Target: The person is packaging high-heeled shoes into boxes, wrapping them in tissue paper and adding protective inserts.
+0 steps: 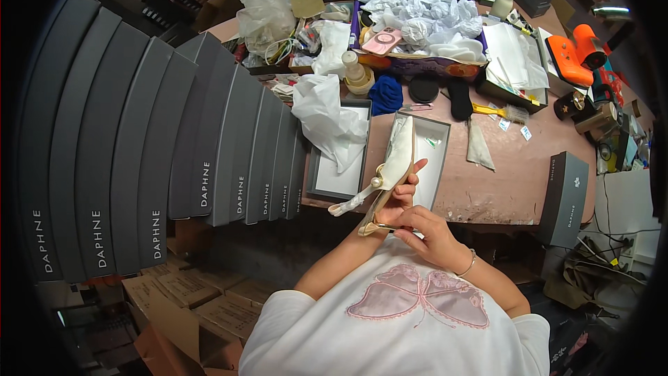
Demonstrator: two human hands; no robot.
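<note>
The person held a cream shoe in front of the chest, just over the near edge of the pink worktable. The shoe stood nearly on end, its heel end low at about 7 o'clock and its toe pointing up toward 12 o'clock, with a pearl-like bead and a pale strap hanging off its left side. The left hand was closed around the shoe's middle, fingers wrapped across the sole side. The right hand sat just below it at 5 o'clock, fingers curled and pinching at the shoe's lower end; a thin bracelet circled that wrist.

Directly behind the shoe at 12 o'clock lay an open grey box, and to its left, at 10 o'clock, a second open box tray with crumpled white tissue paper spilling over it. A tall row of closed dark grey shoeboxes stood on end at 9 o'clock. Another closed grey box stood at 3 o'clock at the table's right edge. Far back at 12 o'clock sat a heap of white paper and a pink phone; an orange tool lay at 2 o'clock.
</note>
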